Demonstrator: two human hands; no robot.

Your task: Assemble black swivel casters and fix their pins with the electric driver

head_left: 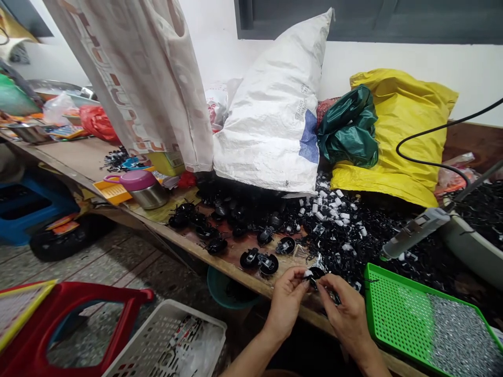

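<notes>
In the head view, at lower centre of the frame, the left hand (pixel 286 306) and right hand (pixel 346 314) curl nearly closed, pinching a small black round plastic part (pixel 316 274) between them, just past the wooden table edge (pixel 236 276). A white bit (pixel 307 273) shows on it, though the grip is partly hidden. Similar black parts (pixel 251 259) lie just beyond the hands.

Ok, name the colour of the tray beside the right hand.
The tray is bright green, head view.
</notes>
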